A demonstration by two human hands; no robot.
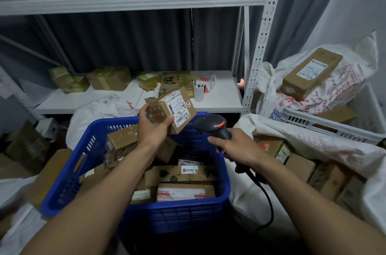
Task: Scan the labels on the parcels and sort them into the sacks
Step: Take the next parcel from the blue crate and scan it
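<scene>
Brown cardboard, taped and bearing a white shipping label, makes up the small box-shaped parcel that the left hand grips by its near end, fingers curled round one face and thumb on the other, holding it tilted in the air above the far rim of the blue plastic laundry-style basket. The right hand is wrapped round the handle of the black corded handheld barcode scanner, whose head sits just below and to the right of the parcel, close to it but not touching; the two hands are apart. The likeliest trouble is a failed read: the label lies askew to the scanner's window and wraps over an edge, so the beam may miss the barcode. Since the basket below holds more labelled boxes, a stray beam might catch the wrong code and send this parcel to the wrong sack. The one-ended grip could also let the box twist loose and drop back into the basket, and the black cable hanging beside the basket's corner could snag there. On the label, barcodes and dense print show; large characters seem to read "PW02 172", the rest too small to make out. The white woven sack on the right carries red printing that cannot be read.
</scene>
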